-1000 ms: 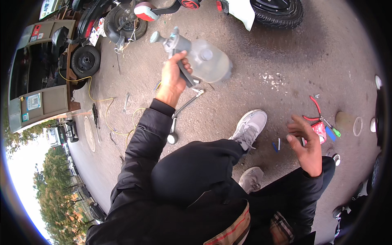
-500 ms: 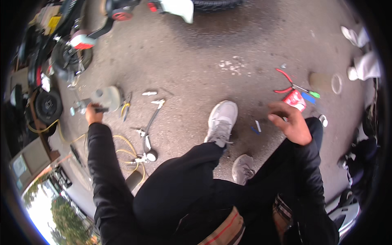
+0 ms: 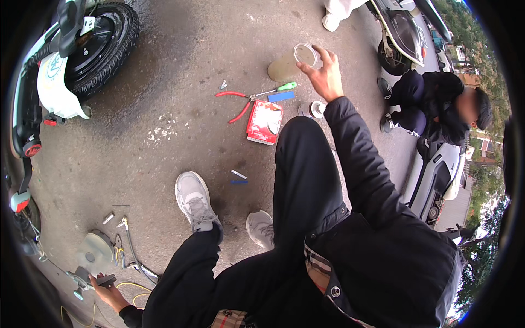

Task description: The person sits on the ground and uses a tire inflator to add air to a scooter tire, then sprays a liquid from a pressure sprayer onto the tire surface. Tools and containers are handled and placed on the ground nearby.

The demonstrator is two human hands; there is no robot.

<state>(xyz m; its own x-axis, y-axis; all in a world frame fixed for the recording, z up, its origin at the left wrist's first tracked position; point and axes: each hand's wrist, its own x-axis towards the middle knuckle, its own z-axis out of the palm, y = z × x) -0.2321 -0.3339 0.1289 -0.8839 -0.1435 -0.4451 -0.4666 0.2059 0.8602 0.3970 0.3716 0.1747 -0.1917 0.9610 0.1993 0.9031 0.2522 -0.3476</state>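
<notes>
My right hand (image 3: 326, 76) is curled at the rim of a cloudy, see-through plastic cup (image 3: 280, 68), its thumb overlapping the edge. Far to the lower left, my left hand (image 3: 109, 292) is closed on a small dark block-like object (image 3: 105, 280), its kind unclear. Beside that hand is a grey round-bodied thing (image 3: 94, 252) with a teal knob. Near the cup lie a green-handled screwdriver (image 3: 286, 86), a blue flat strip (image 3: 280, 97), red-handled pliers (image 3: 240, 109) and a red and white box (image 3: 264, 122).
A white-capped can (image 3: 313, 109) stands by my right knee. Yellow-handled pliers (image 3: 118, 251) and an air hose (image 3: 134, 246) lie near the left hand. A scooter wheel (image 3: 104, 49) fills the upper left. Another person (image 3: 437, 104) crouches at the right beside scooters.
My view has swung to the right. My right hand has gone from over the red box to the cup's rim. The left hand still holds the dark object.
</notes>
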